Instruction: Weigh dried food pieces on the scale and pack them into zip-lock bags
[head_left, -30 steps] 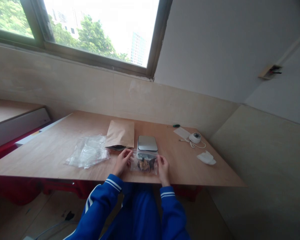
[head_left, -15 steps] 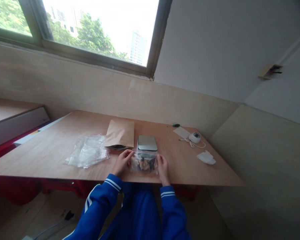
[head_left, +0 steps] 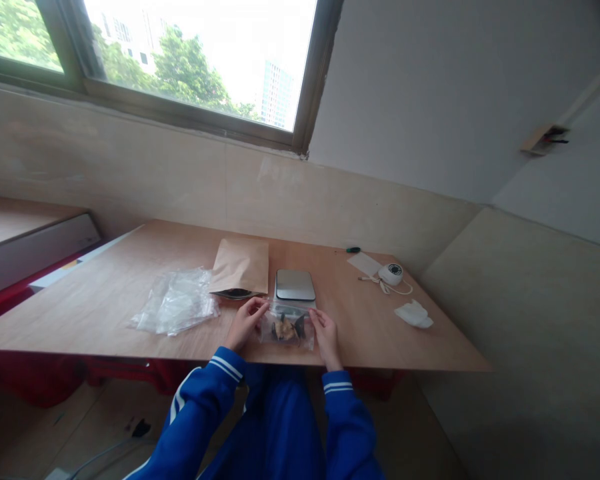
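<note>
A clear zip bag (head_left: 286, 329) with brown and dark dried pieces inside is at the table's front edge. My left hand (head_left: 247, 323) pinches its upper left corner. On the other side, my right hand (head_left: 326, 333) pinches the upper right corner, so the bag's top is stretched between them. Just beyond the bag lies a flat digital scale (head_left: 295, 285) with a silver plate. A brown kraft paper pouch (head_left: 242, 265), its mouth partly open toward me, lies behind my left hand.
A pile of clear plastic bags (head_left: 175, 303) lies on the left of the wooden table (head_left: 365, 333). At the right are a white dome camera (head_left: 390, 273) with a cable, a green-handled screwdriver (head_left: 353, 250), a white card (head_left: 365, 264) and crumpled tissue (head_left: 414, 313).
The bag has flattened out between my hands, and its contents show more plainly. My right fingers have shifted slightly left along the bag's top edge.
</note>
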